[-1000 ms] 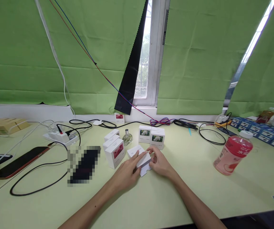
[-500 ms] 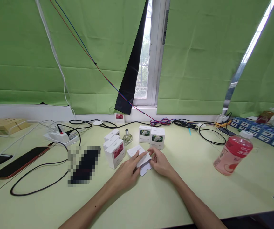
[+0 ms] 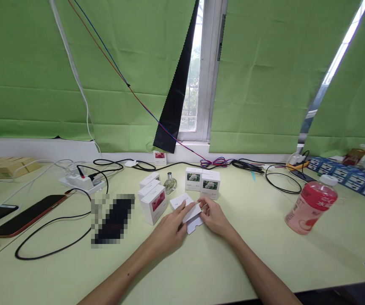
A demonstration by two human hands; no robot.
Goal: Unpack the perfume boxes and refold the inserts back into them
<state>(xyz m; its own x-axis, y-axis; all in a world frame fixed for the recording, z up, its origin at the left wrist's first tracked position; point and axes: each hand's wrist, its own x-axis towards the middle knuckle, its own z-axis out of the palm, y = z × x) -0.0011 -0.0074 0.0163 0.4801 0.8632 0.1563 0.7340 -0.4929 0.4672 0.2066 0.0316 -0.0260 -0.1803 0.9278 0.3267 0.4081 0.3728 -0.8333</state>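
A small white carton lies between my hands, with a flap folded out toward me. My left hand grips it from the left, fingers over its upper face. At its right end my right hand has bent fingers pinching the edge by the flap. Just beyond stands a glass perfume bottle with a silver neck. White boxes with a pink flower picture stand left of the carton. Behind my right hand are white boxes with a white flower picture.
A pink drink bottle stands to the right, with blue boxes behind it. Phones, a power strip and looped black cable occupy the left. Another flower box leans by the wall.
Both hands keep almost the same hold on the carton. The whole view has shifted very slightly; nothing else has visibly moved.
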